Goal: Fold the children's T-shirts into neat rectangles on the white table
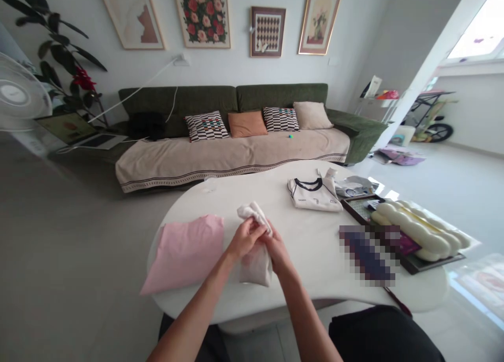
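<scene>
Both hands meet over the middle of the white table. My left hand has its fingers closed on a soft white bundle, bunched like cloth at its top. Its lower part hangs down like a thin, partly see-through bag; the exact kind is unclear. From the other side, my right hand grips the same bundle near its gathered top, and the fingertips partly hide each other. Left of the hands lies a flat pink bag. A folded white shirt with a dark collar rests farther back on the right.
The rounded white table bears a dark tray with a puffy cream-coloured object at right. A crumpled clear plastic bag lies behind it. Nearby is a blurred-out dark item. A green sofa stands beyond.
</scene>
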`<state>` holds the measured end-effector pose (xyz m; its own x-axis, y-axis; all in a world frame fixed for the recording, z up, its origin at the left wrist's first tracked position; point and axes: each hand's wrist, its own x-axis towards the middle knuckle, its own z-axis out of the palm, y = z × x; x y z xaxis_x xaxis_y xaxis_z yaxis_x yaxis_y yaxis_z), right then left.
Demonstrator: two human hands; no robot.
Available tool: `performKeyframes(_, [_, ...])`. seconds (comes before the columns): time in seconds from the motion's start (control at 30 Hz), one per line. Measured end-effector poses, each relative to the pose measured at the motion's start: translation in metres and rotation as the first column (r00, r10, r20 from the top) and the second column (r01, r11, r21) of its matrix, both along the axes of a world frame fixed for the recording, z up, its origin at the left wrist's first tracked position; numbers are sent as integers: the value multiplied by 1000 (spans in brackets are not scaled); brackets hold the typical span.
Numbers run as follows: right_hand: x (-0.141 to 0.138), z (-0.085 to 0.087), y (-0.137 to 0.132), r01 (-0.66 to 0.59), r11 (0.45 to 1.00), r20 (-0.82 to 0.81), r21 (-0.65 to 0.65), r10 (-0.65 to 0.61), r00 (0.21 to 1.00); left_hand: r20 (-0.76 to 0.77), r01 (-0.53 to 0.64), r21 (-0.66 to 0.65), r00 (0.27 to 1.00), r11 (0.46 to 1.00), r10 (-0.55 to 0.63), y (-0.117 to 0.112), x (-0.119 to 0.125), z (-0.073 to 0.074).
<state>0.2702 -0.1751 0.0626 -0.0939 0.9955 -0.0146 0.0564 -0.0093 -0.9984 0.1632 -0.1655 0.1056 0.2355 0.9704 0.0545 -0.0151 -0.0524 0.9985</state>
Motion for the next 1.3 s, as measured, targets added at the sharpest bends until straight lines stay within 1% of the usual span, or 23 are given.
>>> performKeyframes(0.07, [25, 8, 12, 35, 997, -53, -74, -39, 998, 38, -43, 150, 999, 988, 37, 9, 2, 15])
performKeyframes(0.1, [39, 7, 16, 68, 992, -52, -106, -74, 996, 35, -94, 208, 995, 974, 88, 15, 1, 16])
performKeyframes(0.13, [53, 4, 18, 91, 987, -25, -130, -95, 995, 14, -147, 249, 989, 957, 148, 20, -1, 12])
performKeyframes(0.2, [81, -7, 16, 132, 978, 43, -160, -126, 991, -82, -240, 264, 959, 934, 270, 29, -7, -8])
performKeyframes(0.3, [116, -31, 4, 225, 954, 186, -199, -188, 964, -279, -350, 201, 875, 915, 396, 26, -16, -57])
performKeyframes(0.37, [132, -45, -6, 300, 932, 306, -201, -231, 924, -352, -397, 156, 833, 904, 427, 14, -19, -87])
performKeyframes(0.4, [138, -51, -9, 334, 922, 366, -195, -247, 897, -386, -410, 134, 817, 902, 429, 6, -19, -98])
performKeyframes(0.47, [145, -59, -15, 385, 907, 475, -171, -266, 839, -471, -415, 99, 781, 904, 410, -9, -17, -113])
performKeyframes(0.5, [146, -62, -16, 402, 902, 522, -156, -270, 809, -515, -410, 89, 761, 908, 394, -15, -14, -117])
performKeyframes(0.57, [142, -68, -19, 420, 899, 601, -127, -267, 753, -587, -394, 86, 722, 915, 366, -24, -9, -118])
performKeyframes(0.67, [128, -75, -24, 423, 901, 681, -94, -251, 688, -664, -380, 87, 667, 921, 338, -29, -2, -113])
performKeyframes(0.73, [119, -80, -29, 422, 902, 710, -89, -240, 662, -676, -378, 57, 666, 924, 314, -30, 0, -110])
performKeyframes(0.77, [117, -81, -33, 421, 902, 717, -93, -233, 657, -657, -382, 20, 692, 924, 300, -31, -1, -109])
performKeyframes(0.8, [116, -83, -35, 418, 903, 720, -100, -225, 657, -611, -383, -41, 741, 923, 280, -32, -2, -108])
performKeyframes(0.83, [118, -84, -38, 414, 904, 718, -111, -215, 662, -531, -367, -132, 810, 921, 247, -33, -4, -108])
performKeyframes(0.87, [120, -84, -40, 405, 906, 711, -124, -204, 673, -416, -321, -247, 887, 914, 200, -35, -6, -108])
performKeyframes(0.9, [124, -84, -42, 395, 908, 700, -141, -191, 688, -275, -243, -364, 951, 899, 145, -36, -8, -108])
performKeyframes(0.93, [128, -84, -43, 383, 910, 684, -159, -178, 707, -127, -146, -462, 987, 875, 98, -38, -9, -107])
performKeyframes(1.0, [135, -83, -45, 367, 908, 641, -200, -162, 750, 109, 23, -571, 993, 821, 48, -40, -9, -107])
performKeyframes(1.07, [137, -81, -46, 368, 898, 587, -240, -168, 792, 240, 97, -605, 969, 791, 64, -43, -6, -105])
performKeyframes(1.17, [134, -78, -48, 358, 887, 475, -293, -191, 859, 345, 130, -596, 932, 792, 108, -48, 3, -99])
performKeyframes(1.23, [131, -73, -51, 303, 897, 370, -321, -176, 912, 376, 152, -583, 921, 798, 100, -53, 8, -91])
performKeyframes(1.3, [132, -64, -56, 223, 916, 263, -332, -137, 955, 399, 196, -587, 914, 785, 70, -59, 11, -80])
